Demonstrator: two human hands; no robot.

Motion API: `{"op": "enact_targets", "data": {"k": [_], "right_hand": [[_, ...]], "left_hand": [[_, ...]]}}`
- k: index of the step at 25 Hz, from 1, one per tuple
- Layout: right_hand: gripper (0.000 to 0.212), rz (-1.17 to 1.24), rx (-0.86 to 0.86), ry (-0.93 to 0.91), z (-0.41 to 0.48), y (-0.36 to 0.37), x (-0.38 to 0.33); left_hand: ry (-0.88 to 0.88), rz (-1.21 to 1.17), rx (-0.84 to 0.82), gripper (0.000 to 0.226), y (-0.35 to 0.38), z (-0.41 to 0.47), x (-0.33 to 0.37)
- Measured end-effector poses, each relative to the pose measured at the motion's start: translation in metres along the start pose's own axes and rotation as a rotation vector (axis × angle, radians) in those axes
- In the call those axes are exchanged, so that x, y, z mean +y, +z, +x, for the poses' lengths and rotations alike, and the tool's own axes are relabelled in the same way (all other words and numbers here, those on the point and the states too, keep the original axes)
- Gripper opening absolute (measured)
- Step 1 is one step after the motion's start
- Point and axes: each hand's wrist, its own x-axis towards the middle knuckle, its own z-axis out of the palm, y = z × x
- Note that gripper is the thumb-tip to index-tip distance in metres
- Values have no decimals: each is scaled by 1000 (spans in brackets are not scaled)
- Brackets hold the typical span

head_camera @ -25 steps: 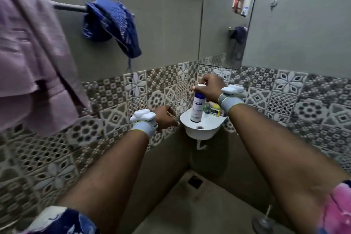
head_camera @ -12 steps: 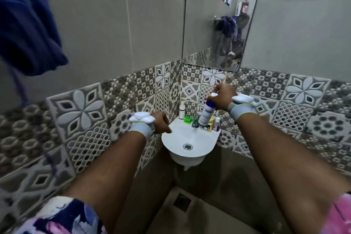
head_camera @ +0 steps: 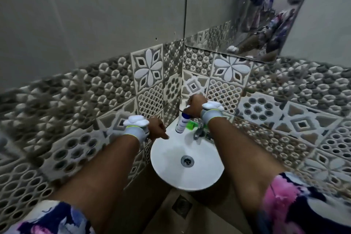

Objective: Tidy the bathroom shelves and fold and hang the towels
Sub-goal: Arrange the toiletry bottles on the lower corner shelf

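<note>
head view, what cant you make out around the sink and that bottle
Head view only:
- Bottle label: too small and blurred to read.
- Right hand grip: fingers hidden behind its own back.
- Items behind the tap: covered by the right wrist.
- Left hand: motion blur hides its fingers.

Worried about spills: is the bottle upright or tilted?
Tilted: the bottle leans, top gripped by the right hand, base lower left.

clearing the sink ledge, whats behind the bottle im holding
A green item and the tap on the sink rim show behind the bottle in the right hand. The hand and forearm cover the rest.
</note>
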Motion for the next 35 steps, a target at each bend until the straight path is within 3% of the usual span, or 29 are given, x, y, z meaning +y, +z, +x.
{"op": "enact_targets", "data": {"k": [6, 11, 16, 20, 24, 26, 30, 35], "right_hand": [[19, -75, -124, -128, 91, 40, -3], [38, -197, -150, -295, 135, 67, -8], [17, -114, -132, -296, 151, 66, -14], [27, 7, -270, -272, 154, 55, -5], [17, 43, -29, -250, 160, 43, 9], [28, -104, 4, -264, 158, 39, 17], [53, -375, -156, -285, 159, 60, 30], [53, -311, -103, -270, 149, 57, 36]], "left_hand": [[-72, -40, -70, 32, 20, 98, -9], [-114, 7, -76, 24, 26, 133, -32], [-148, -46, -65, 36, 24, 148, -38], [-173, -87, -63, 37, 23, 151, -32], [-166, -94, -50, 42, 17, 149, -19], [-135, -92, -28, 41, 16, 148, -15], [-87, -91, 33, 37, 18, 148, -14], [-45, -143, 54, 29, 15, 139, -12]]}}
